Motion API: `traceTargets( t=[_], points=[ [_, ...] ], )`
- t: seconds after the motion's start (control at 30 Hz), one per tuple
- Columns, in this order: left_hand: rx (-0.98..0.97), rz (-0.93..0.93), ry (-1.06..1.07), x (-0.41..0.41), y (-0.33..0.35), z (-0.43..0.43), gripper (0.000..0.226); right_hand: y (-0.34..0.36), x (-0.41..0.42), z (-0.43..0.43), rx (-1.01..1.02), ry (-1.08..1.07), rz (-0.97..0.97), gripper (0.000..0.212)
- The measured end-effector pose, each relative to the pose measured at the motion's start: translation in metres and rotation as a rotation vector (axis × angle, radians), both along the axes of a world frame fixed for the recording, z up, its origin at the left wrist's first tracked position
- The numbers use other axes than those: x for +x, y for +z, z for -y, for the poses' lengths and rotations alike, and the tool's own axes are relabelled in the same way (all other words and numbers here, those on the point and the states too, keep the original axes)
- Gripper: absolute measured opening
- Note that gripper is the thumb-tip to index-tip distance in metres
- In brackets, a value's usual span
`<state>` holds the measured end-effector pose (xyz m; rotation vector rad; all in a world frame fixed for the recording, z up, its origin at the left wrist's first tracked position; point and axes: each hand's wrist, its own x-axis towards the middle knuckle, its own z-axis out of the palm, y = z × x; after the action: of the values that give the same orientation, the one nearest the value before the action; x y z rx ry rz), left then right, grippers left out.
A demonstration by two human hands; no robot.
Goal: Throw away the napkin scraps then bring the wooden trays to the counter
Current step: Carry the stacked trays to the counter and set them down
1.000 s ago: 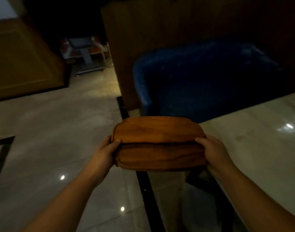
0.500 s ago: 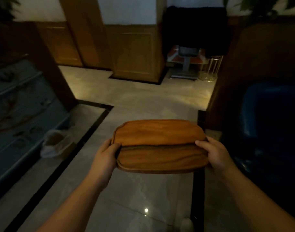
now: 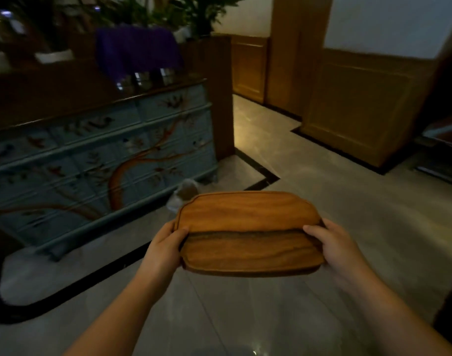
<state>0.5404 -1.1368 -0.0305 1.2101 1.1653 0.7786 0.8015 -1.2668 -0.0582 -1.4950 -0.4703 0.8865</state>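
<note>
**Mia:** What were the hands holding?

**Ben:** Two wooden trays [image 3: 248, 235], one on top of the other. The top one sat a bit further from the body, so a strip of the lower one showed on the near side.

**Mia:** How was the grip?

**Ben:** The left hand [image 3: 166, 250] was closed on the left end of the stack, and the right hand [image 3: 335, 249] was closed on the right end. The thumbs lay on top and the other fingers were hidden under the wood. The trays were up in the air between the two hands, not resting on anything.

**Mia:** What was around them?

**Ben:** A shiny tiled floor [image 3: 361, 227] lay below the grip. Past the left hand stood a blue painted dresser [image 3: 99, 160] with a tree and birds on it. Just beyond the trays, by the foot of the dresser, was a small pale thing [image 3: 185, 191] on the floor. It was too blurry to tell what.

**Mia:** How much of the job was done?

**Ben:** I saw no napkin scraps on the trays, so I think that part was done. The trays were picked up. They had not been set on a bench yet, and I could not tell which thing was the bench.
</note>
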Motion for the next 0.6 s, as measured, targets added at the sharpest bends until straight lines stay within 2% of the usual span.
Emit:
traceTargets(
  t=[0.23,0.33,0.47,0.6],
  points=[
    [0.007,0.097,0.331,-0.02,0.006,-0.052,0.016,0.009,-0.006,-0.133,0.051,0.242,-0.008,0.012],
    [0.066,0.15,0.442,-0.037,0.012,-0.084,0.02,0.016,-0.023,-0.19,0.112,0.357,-0.07,0.017],
    [0.088,0.202,0.496,-0.071,0.013,-0.135,0.021,0.023,-0.054,-0.262,0.189,0.49,-0.107,0.027],
    [0.187,0.221,0.49,-0.107,0.007,-0.203,0.035,0.025,-0.089,-0.338,0.203,0.478,-0.049,0.029]
  ],
)
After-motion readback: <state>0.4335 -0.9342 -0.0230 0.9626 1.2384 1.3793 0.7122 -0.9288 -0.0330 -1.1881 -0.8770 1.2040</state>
